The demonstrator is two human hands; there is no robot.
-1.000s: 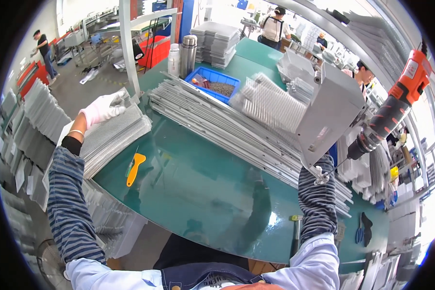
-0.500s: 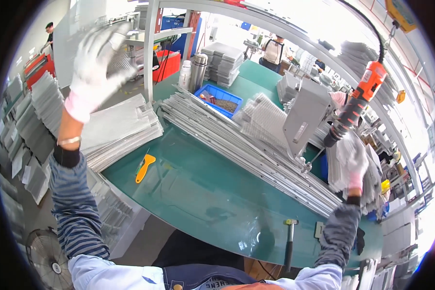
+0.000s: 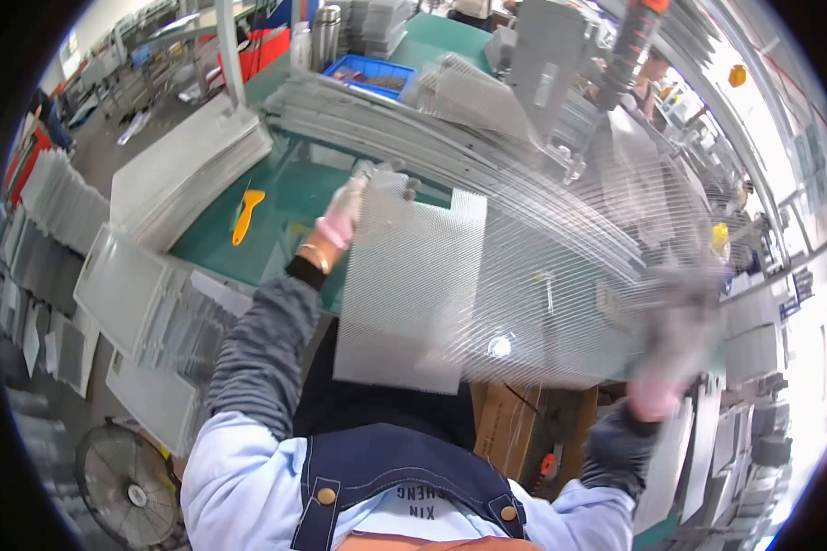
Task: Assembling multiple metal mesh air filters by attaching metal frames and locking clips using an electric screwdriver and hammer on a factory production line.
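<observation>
From the head camera I look down on a green work surface [image 3: 213, 246] and a person's two gloved hands. The left hand [image 3: 345, 209] grasps a pale grey mesh sheet [image 3: 412, 298] by its upper left corner, and the sheet hangs over the surface's near edge, in front of the person's body. It is roughly rectangular, with a notch cut into its top. To its right spreads a second mesh sheet [image 3: 560, 266], smeared by motion and see-through (a hammer [image 3: 549, 308] shows dimly behind it). The right hand [image 3: 675, 342] is at that blur's right edge, itself too blurred for me to tell whether its fingers grip. On the left of the surface lies a yellow scraper [image 3: 247, 219], near a stack of flat panels [image 3: 179, 170]. Long metal strips [image 3: 432, 147] run diagonally across the surface behind the sheets. Beyond them sit a blue tray [image 3: 386, 67] and a steel flask [image 3: 325, 39]. A fan [image 3: 129, 482] stands at lower left.
</observation>
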